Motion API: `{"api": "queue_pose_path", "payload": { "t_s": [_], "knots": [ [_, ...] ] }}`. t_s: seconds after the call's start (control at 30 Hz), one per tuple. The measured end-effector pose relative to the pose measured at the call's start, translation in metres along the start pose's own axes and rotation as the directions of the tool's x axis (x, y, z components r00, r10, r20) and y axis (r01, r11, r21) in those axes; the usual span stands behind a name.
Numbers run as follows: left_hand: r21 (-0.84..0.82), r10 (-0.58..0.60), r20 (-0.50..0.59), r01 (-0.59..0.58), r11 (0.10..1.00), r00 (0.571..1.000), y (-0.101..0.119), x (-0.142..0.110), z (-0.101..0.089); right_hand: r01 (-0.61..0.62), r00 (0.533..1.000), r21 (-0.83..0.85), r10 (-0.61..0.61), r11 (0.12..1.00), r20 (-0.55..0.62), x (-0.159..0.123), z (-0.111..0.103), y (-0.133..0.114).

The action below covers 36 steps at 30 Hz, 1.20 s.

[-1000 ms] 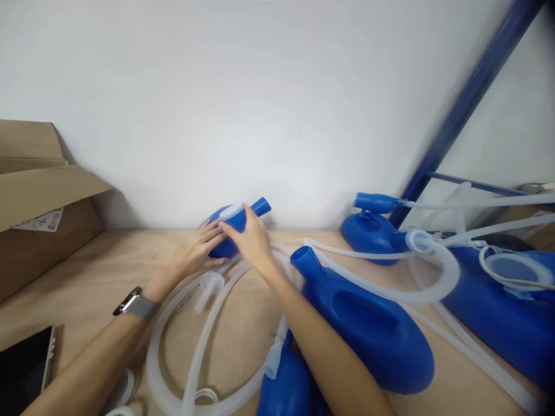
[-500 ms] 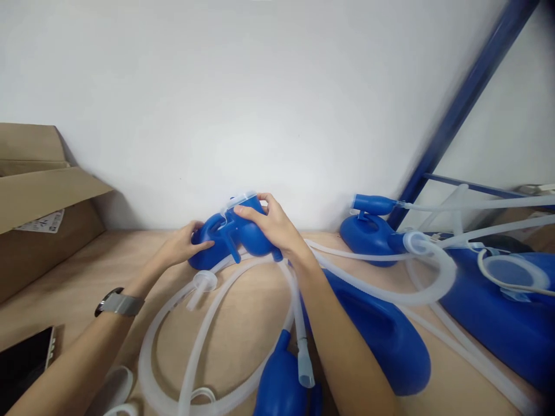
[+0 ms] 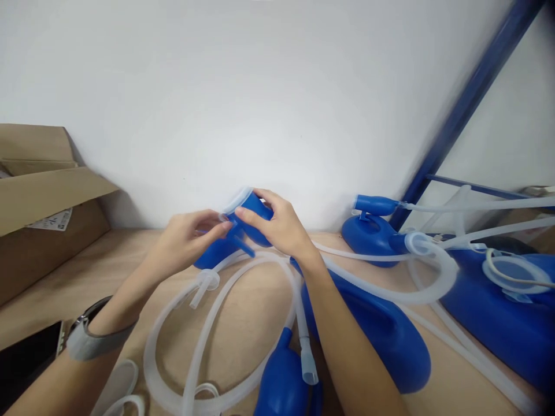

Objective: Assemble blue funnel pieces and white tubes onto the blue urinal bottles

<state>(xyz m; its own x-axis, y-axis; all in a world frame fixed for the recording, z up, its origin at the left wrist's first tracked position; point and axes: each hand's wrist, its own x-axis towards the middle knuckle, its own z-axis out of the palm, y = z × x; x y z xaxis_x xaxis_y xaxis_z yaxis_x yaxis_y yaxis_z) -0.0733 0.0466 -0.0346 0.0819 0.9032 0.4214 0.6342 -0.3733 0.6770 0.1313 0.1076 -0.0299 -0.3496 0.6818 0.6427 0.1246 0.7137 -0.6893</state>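
My right hand [image 3: 277,219] is wrapped round a blue plastic urinal cup [image 3: 255,209], thumb on the near side and fingers behind. A translucent lid [image 3: 238,200] sits over the cup's tilted mouth. My left hand [image 3: 197,234] has thumb and fingers pinched at the lid's lower left edge; the exact contact is partly hidden. Below it stands a blue bottle body [image 3: 214,254], mostly covered by my left hand. A clear flanged connector [image 3: 208,280] lies on the table just in front, beside a coiled translucent hose [image 3: 151,352].
More blue urinal bottles [image 3: 368,240] with hoses stand to the right, and another blue bottle [image 3: 390,341] lies under my right forearm. A blue cup [image 3: 280,381] is at the front. At left are a cardboard box [image 3: 47,248] and a phone [image 3: 30,358]. A white wall [image 3: 277,104] rises behind.
My left hand has left the blue bottle body and moved right and up to the lid's edge. The cup in my right hand has tilted and risen slightly.
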Motion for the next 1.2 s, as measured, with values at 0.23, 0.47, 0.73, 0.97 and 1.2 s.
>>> {"api": "queue_pose_path", "payload": {
  "t_s": [0.23,0.47,0.73,0.97,1.2],
  "knots": [
    [-0.189,-0.157,-0.038,0.147,0.971,0.987,0.000,0.004,0.012,0.097,0.995,-0.423,-0.100,0.901,0.015,-0.009,0.017,-0.015],
    [0.261,-0.020,-0.155,0.061,0.963,0.988,-0.009,0.005,0.011,0.156,0.986,-0.548,-0.097,0.822,0.136,-0.012,0.020,-0.020],
    [0.473,0.296,-0.012,-0.255,0.843,0.955,-0.014,-0.002,0.007,0.071,0.993,-0.216,-0.050,0.974,0.103,-0.007,-0.013,-0.017],
    [0.653,0.603,-0.075,-0.417,0.631,0.794,-0.028,-0.007,0.001,-0.136,0.974,0.146,0.105,0.980,0.203,-0.009,-0.011,-0.017],
    [0.510,0.483,0.293,-0.562,0.651,0.825,-0.012,-0.022,-0.022,-0.367,0.791,0.137,0.231,0.920,0.566,-0.011,-0.044,-0.021]
  ]
}}
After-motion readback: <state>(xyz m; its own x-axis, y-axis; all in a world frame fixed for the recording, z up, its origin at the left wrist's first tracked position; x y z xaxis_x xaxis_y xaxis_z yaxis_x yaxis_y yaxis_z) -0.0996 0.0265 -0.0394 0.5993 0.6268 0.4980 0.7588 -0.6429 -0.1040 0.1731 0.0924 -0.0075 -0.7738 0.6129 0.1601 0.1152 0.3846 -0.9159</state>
